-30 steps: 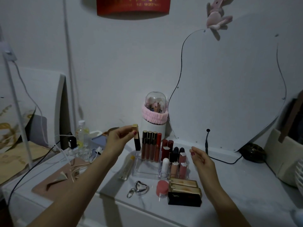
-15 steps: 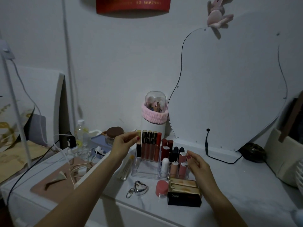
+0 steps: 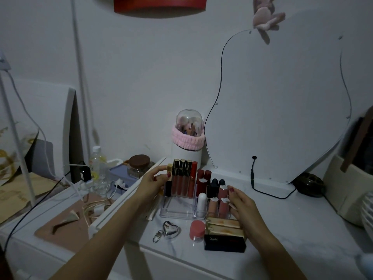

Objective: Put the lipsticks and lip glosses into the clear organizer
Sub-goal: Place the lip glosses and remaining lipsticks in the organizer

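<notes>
The clear organizer stands on the white tabletop with several lip glosses upright along its back row and red, black, pink and white lipsticks in its right slots. My left hand grips a black-and-gold lipstick at the organizer's back left corner, beside the glosses, its lower end down in the slot. My right hand rests against the organizer's right side with fingers touching the pink lipsticks, holding nothing.
Gold boxes and a black box lie in front of the organizer, with a pink-lidded jar and a silver heart keychain. A domed brush holder and mirror stand behind. Cables, a bottle and a jar crowd the left.
My left hand lowered the black-and-gold lipstick from above the organizer into its back left slot. My right hand moved forward to the organizer's right side.
</notes>
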